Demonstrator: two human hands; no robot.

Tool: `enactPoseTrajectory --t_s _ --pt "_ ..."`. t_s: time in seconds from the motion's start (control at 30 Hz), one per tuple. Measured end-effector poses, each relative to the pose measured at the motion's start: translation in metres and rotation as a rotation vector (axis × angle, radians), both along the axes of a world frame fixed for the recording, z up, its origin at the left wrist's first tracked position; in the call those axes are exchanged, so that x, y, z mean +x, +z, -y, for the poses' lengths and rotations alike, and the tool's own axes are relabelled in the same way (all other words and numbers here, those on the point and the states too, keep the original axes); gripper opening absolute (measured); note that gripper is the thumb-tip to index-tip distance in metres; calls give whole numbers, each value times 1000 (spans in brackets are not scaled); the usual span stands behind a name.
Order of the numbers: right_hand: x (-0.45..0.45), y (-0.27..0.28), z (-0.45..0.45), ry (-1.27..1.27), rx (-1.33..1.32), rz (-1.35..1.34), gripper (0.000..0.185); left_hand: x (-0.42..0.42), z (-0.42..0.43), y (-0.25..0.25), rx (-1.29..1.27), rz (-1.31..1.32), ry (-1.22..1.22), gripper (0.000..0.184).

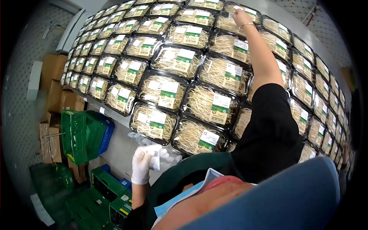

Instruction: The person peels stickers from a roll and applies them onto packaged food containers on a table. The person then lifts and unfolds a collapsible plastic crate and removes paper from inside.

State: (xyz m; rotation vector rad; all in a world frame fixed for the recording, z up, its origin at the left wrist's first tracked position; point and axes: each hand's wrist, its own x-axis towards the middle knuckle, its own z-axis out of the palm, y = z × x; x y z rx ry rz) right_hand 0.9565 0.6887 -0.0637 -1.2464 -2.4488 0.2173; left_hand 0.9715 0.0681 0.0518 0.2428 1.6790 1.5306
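Black trays of pale sprouts (211,105) under clear film, each with a green, white and tan label, stand in close rows. My left hand (141,165), in a white glove, is closed on a small sheet of white labels (155,161) beside the near edge of the rows. My bare right hand (241,17) is stretched out to a tray in the far rows, its fingers pressed together at the film beside a white sticker (237,7). What its fingertips hold, if anything, is hidden. Many trays carry an extra white sticker; a near tray (197,136) shows none beside its label.
Green crates (73,134) and a blue one (107,134) are stacked at the left, with more green crates (109,184) below. Cardboard boxes (55,86) stand behind them. The metal table's edge (115,114) runs along the near trays. A blue cap brim and mask fill the bottom.
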Motion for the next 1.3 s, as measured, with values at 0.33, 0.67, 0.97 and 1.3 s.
enactPoseTrajectory --t_s 0.33,0.67,0.97,1.3 --pt "23 16 97 41 -287 65 42 -8 -8 -22 1 99 6 21" --pt "89 79 375 922 -582 -553 11 11 -67 -19 272 -59 -25 10" --pt "21 12 147 176 128 486 37 16 -19 -46 209 -15 -91 21" --pt "90 70 372 1040 -1104 -199 32 27 -30 -40 448 50 150 13"
